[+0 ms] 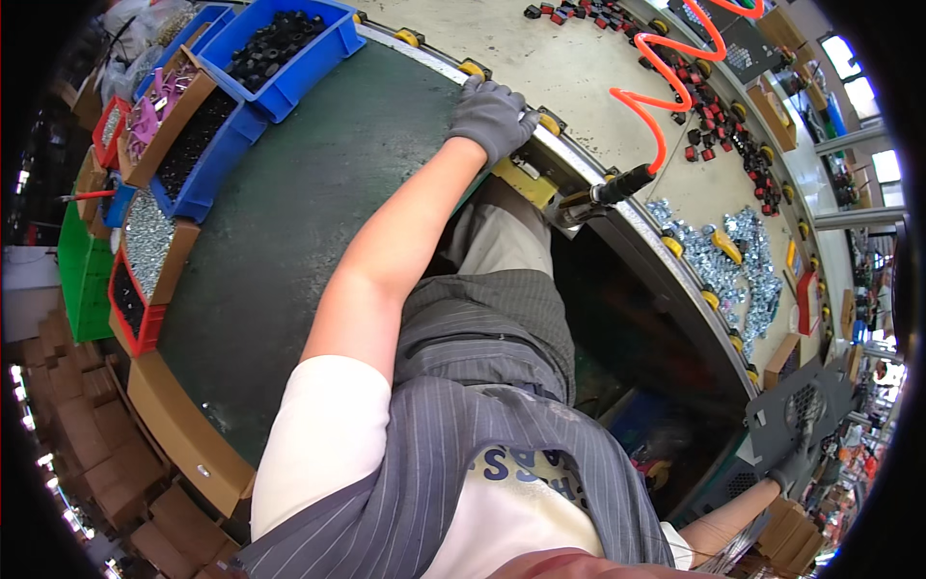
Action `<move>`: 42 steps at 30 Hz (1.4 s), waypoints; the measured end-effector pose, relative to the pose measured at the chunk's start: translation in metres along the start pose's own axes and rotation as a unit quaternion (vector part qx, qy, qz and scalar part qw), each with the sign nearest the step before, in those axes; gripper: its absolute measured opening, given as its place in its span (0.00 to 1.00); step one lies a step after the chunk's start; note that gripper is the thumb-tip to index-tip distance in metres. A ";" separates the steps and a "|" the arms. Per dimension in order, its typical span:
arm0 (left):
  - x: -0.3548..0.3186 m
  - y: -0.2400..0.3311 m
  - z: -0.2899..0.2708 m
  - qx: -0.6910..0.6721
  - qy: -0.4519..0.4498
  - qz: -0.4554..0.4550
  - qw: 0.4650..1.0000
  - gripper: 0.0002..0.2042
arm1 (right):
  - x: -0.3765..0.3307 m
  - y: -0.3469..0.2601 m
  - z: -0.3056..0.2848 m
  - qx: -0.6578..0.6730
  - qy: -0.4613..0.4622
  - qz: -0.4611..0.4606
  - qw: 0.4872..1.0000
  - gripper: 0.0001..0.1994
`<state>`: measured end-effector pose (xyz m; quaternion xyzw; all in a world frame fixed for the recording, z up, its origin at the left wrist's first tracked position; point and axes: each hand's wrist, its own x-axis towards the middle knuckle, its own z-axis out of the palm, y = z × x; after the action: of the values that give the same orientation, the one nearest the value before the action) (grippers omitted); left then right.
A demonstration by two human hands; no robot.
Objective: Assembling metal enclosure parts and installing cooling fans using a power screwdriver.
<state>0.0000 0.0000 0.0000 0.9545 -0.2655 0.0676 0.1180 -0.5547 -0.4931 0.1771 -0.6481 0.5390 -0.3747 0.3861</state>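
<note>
My left hand (490, 118), in a grey glove, rests on the metal rail (569, 154) along the work surface, thumb apart from the fingers, holding nothing visible. One small yellow roller (473, 69) is just beyond its fingertips and another beside the thumb. Below that hand, a yellow block (526, 181) sits at the rail. Far out at the lower right, my right hand (793, 468), also gloved in grey, is at the edge of a grey perforated metal panel (772, 425) and appears to grip it; its fingers are small and partly hidden.
An air screwdriver (588, 203) on an orange coiled hose (666, 101) lies across the rail. Silver metal parts (757, 251) and red-black pieces (709, 130) cover parts of the right-hand surface. Blue bins (280, 92) and small-part boxes (149, 236) line the dark green tabletop (289, 212).
</note>
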 end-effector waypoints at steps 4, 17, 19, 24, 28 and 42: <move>-0.005 0.001 -0.008 -0.003 0.013 0.010 1.000 0.22 | -0.091 -0.023 0.071 0.132 -0.080 -0.165 0.974 0.26; -0.217 -0.011 -0.100 -0.679 0.029 -0.089 0.728 0.22 | -0.298 -0.135 0.362 0.238 -0.755 -0.334 0.511 0.19; -0.253 -0.030 -0.102 -0.625 0.114 -0.142 0.759 0.19 | -0.330 -0.145 0.393 0.322 -0.709 -0.485 0.398 0.22; -0.317 -0.106 -0.158 -0.783 0.354 -0.260 0.441 0.16 | -0.371 -0.132 0.416 0.359 -0.737 -0.272 0.504 0.32; -0.347 -0.107 -0.200 -0.674 0.474 -0.233 0.517 0.14 | -0.373 -0.104 0.453 0.283 -0.684 -0.218 0.636 0.39; -0.330 -0.108 -0.156 -0.108 -0.043 -0.105 0.988 0.22 | -0.393 -0.102 0.514 0.088 -0.471 -0.470 0.741 0.20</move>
<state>-0.2345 0.2924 0.0666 0.9608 -0.1742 -0.0151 0.2153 -0.1036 -0.0428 0.0261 -0.8762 -0.1198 -0.2017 0.4210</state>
